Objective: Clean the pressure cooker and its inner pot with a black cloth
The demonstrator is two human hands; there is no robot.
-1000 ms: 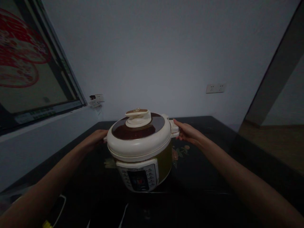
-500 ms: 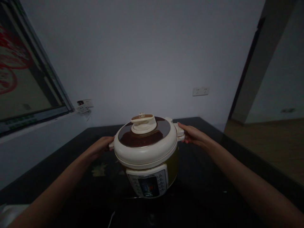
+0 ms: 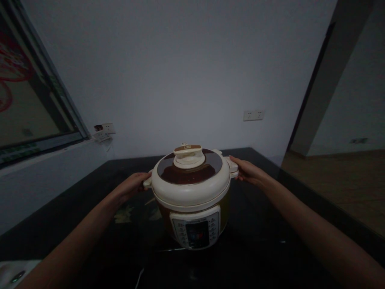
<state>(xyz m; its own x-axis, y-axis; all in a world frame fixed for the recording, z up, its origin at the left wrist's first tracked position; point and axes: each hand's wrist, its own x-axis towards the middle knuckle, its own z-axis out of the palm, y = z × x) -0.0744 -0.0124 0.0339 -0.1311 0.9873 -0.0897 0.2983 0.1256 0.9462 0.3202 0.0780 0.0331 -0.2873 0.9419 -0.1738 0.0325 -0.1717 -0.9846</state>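
Note:
An electric pressure cooker (image 3: 189,194) with a cream rim, brown lid top and front control panel stands upright in the middle of the head view. On its lid sits a cream and brown knob (image 3: 189,156). My left hand (image 3: 134,185) is closed round the cooker's left side handle, its fingertips partly hidden. On the other side, my right hand (image 3: 247,170) grips the right handle, thumb on top and fingers beneath. The cooker's base is dark, so I cannot tell whether it touches the table.
The dark glossy table (image 3: 264,257) carries yellowish leaf-like marks to the left and a thin white strand at the front. A pale object (image 3: 18,269) lies at the lower left. Behind are a wall with sockets (image 3: 253,115) and, at left, a window (image 3: 33,100).
The cooker has shifted slightly right in view and turned a little, its panel facing me more squarely. Both hands have stayed on the handles and moved with it.

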